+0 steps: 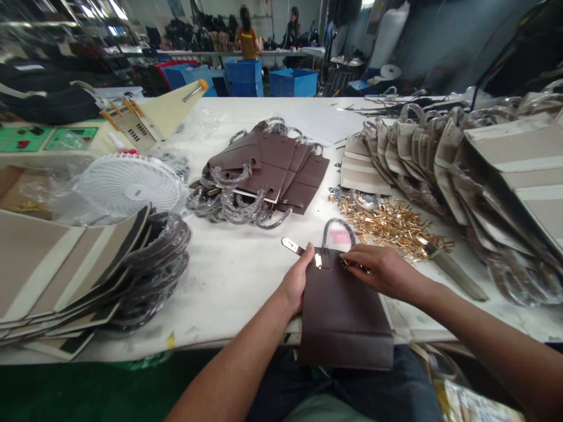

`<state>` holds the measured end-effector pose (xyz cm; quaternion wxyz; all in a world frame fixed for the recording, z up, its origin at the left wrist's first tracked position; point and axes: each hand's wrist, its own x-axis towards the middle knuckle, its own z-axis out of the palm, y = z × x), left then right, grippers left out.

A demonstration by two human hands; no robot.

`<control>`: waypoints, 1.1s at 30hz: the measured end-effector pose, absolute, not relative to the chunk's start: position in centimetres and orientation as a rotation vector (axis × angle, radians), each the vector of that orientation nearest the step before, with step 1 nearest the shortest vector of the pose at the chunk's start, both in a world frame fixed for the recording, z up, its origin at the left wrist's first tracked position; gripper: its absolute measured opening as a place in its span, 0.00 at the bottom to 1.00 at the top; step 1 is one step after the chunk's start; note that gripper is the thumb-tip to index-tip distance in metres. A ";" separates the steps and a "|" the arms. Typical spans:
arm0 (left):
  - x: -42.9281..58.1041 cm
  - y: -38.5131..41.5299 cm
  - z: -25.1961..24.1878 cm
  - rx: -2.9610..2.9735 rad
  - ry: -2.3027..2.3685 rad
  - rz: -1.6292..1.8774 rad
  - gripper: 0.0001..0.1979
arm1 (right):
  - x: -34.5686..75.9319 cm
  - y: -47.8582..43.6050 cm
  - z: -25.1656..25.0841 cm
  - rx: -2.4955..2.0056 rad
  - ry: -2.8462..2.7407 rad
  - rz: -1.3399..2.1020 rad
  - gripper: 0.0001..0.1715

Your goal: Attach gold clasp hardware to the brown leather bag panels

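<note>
A dark brown bag panel (343, 310) with a plastic-wrapped handle (338, 228) lies at the table's near edge, partly over my lap. My left hand (297, 281) grips its left edge, thumb pressed near a gold fitting (318, 261) at the top. My right hand (380, 269) rests on the panel's top right corner, fingers pinched on a small gold piece (347, 265) that I cannot make out fully. A metal tool (292, 246) lies just beyond my left thumb.
A heap of gold fittings (396, 225) lies right of the panel, beside a knife-like tool (453, 269). Brown panels (272, 167) are stacked mid-table, beige ones at right (492, 158) and left (65, 269). A white fan (127, 186) lies left. People work far behind.
</note>
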<state>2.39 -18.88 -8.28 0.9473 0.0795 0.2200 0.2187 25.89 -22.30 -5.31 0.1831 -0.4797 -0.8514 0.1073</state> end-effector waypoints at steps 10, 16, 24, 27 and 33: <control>2.5 -19.0 -7.8 0.123 0.488 0.462 0.34 | 26.0 -22.4 -5.3 -1.372 -2.447 0.265 0.14; 2.7 -19.2 -7.5 0.102 0.471 0.479 0.33 | 25.3 -22.8 -4.9 -1.402 -2.517 0.270 0.17; 2.8 -19.4 -7.6 0.106 0.453 0.504 0.33 | 24.0 -23.6 -4.9 -1.546 -2.273 0.257 0.13; 2.8 -19.4 -7.8 0.104 0.438 0.498 0.33 | 23.5 -23.6 -4.6 -1.604 -2.294 0.173 0.10; 2.8 -19.3 -7.5 0.111 0.446 0.501 0.33 | 23.0 -23.3 -4.9 -1.665 -2.275 0.158 0.12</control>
